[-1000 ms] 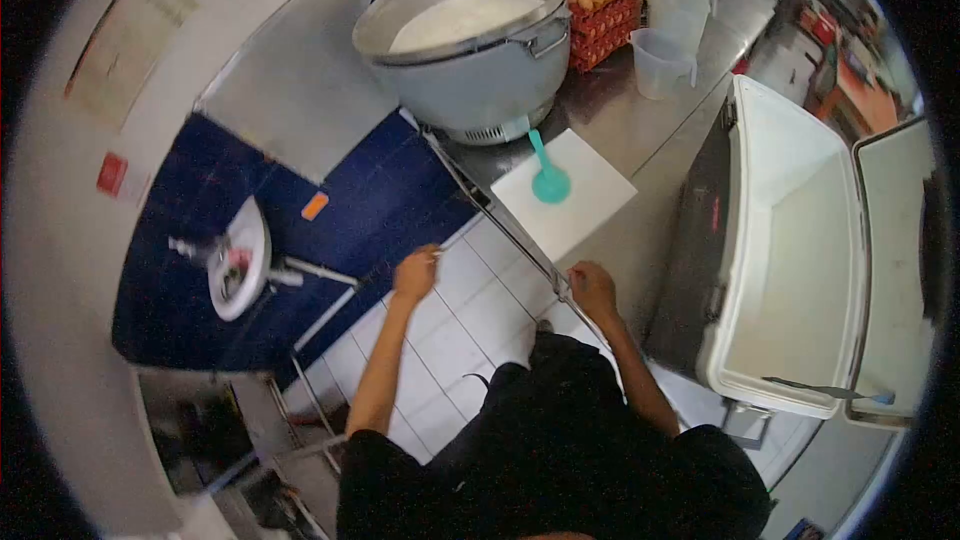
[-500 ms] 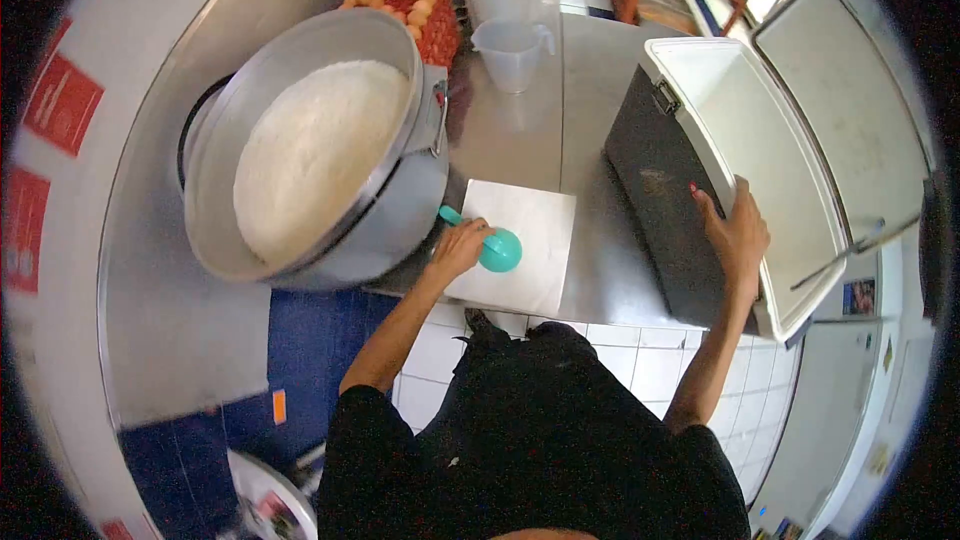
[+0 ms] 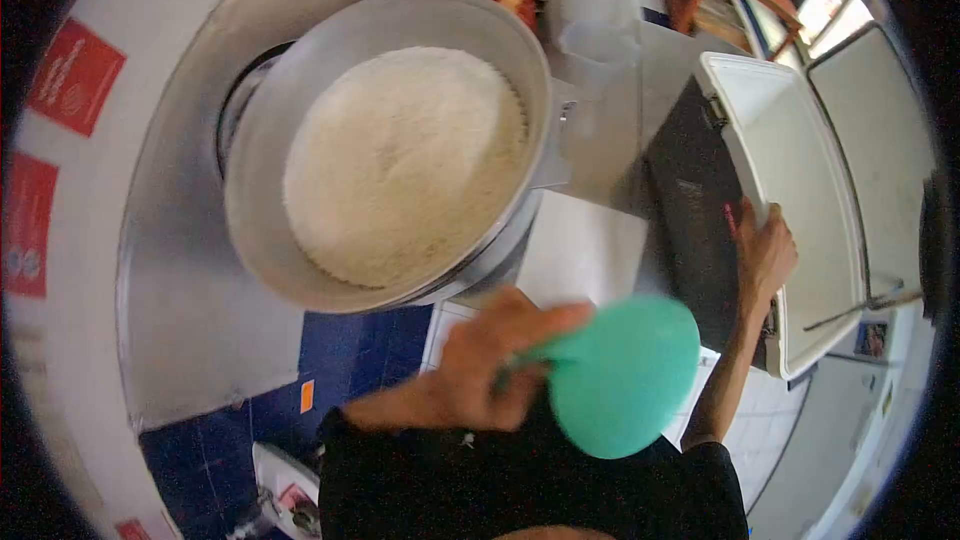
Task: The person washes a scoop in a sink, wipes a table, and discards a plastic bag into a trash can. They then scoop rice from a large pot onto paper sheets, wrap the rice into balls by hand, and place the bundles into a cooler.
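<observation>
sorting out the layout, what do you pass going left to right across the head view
sign → pot → scoop → cooler → lid

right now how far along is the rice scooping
Early. Done: cooler lid open, pot uncovered. In hand: left hand holds the green scoop up; right hand grips the cooler rim. Left: the rice surface looks unbroken, and the cooler looks empty.
</observation>
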Tool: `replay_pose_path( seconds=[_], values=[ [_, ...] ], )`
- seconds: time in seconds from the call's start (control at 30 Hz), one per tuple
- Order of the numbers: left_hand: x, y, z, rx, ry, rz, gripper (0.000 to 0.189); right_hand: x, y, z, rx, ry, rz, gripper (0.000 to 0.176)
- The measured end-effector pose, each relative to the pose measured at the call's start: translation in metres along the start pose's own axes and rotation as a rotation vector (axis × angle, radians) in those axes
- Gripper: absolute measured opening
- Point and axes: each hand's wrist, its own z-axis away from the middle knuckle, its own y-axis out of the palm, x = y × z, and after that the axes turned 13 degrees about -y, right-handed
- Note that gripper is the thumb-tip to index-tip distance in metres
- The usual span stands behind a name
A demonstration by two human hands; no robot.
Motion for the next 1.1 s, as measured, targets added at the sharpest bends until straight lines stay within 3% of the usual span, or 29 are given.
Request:
replay_pose_path(
  seconds=[0.07, 0.1, 0.13, 0.17, 0.2, 0.27, 0.33, 0.37, 0.4, 0.43, 0.47, 0.53, 0.7, 0.77, 0.9, 0.97, 1.1],
  values=[
    [0.034, -0.029, -0.003, -0.247, 0.201, -0.129, 0.032, -0.001, 0.007, 0.008, -0.035, -0.035, 0.025, 0.044],
    [0.022, -0.047, -0.015, -0.236, 0.071, -0.277, 0.028, -0.004, 0.005, 0.009, -0.042, -0.054, -0.017, 0.044],
    [-0.022, -0.058, -0.035, -0.250, -0.204, -0.359, 0.025, -0.004, -0.001, 0.010, 0.019, -0.039, -0.054, 0.040],
    [-0.014, -0.070, -0.052, -0.273, -0.226, -0.626, 0.024, -0.002, -0.006, 0.012, 0.085, -0.025, -0.090, 0.037],
    [0.007, -0.085, -0.068, -0.194, -0.211, -0.680, 0.022, 0.000, -0.010, 0.015, 0.082, -0.040, -0.124, 0.037],
    [0.050, -0.113, -0.087, -0.006, -0.465, -0.913, 0.022, 0.006, -0.017, 0.021, -0.489, -0.296, -0.279, 0.028],
    [0.092, -0.128, -0.086, 0.062, -0.534, -1.094, 0.023, 0.016, -0.012, 0.052, -0.455, -0.331, -0.655, 0.023],
    [0.104, -0.132, -0.086, 0.059, -0.542, -1.110, 0.023, 0.020, 0.000, 0.068, -0.469, -0.461, -0.801, 0.017],
    [0.113, -0.133, -0.085, 0.103, -0.625, -1.111, 0.024, 0.024, 0.024, 0.092, -0.393, -0.460, -0.900, 0.013],
    [0.123, -0.131, -0.084, 0.147, -0.708, -1.108, 0.025, 0.028, 0.041, 0.117, -0.179, -0.371, -0.966, 0.008],
    [0.136, -0.128, -0.082, 0.142, -0.715, -1.118, 0.025, 0.031, 0.067, 0.139, -0.012, -0.281, -1.012, 0.008],
    [0.158, -0.120, -0.080, 0.247, -0.701, -0.995, 0.027, 0.024, 0.130, 0.192, 0.128, -0.221, -0.945, 0.009],
    [0.160, -0.102, -0.081, 0.406, -0.866, -0.838, 0.029, 0.013, 0.167, 0.258, 0.270, -0.146, -0.850, 0.011],
    [0.128, -0.090, -0.093, 0.466, -1.201, -0.709, 0.029, 0.022, 0.167, 0.261, 0.313, -0.140, -0.809, 0.015],
    [0.136, -0.090, -0.085, 0.549, -1.220, -0.631, 0.028, 0.036, 0.167, 0.263, 0.315, -0.233, -0.722, 0.020],
    [0.172, -0.091, -0.060, 0.462, -0.596, -0.426, 0.026, 0.040, 0.170, 0.266, 0.348, -0.247, -0.677, 0.022],
    [0.112, -0.058, -0.061, 0.359, -0.691, -0.484, 0.024, 0.050, 0.181, 0.273, 0.321, -0.193, -0.629, 0.026]
  ],
)
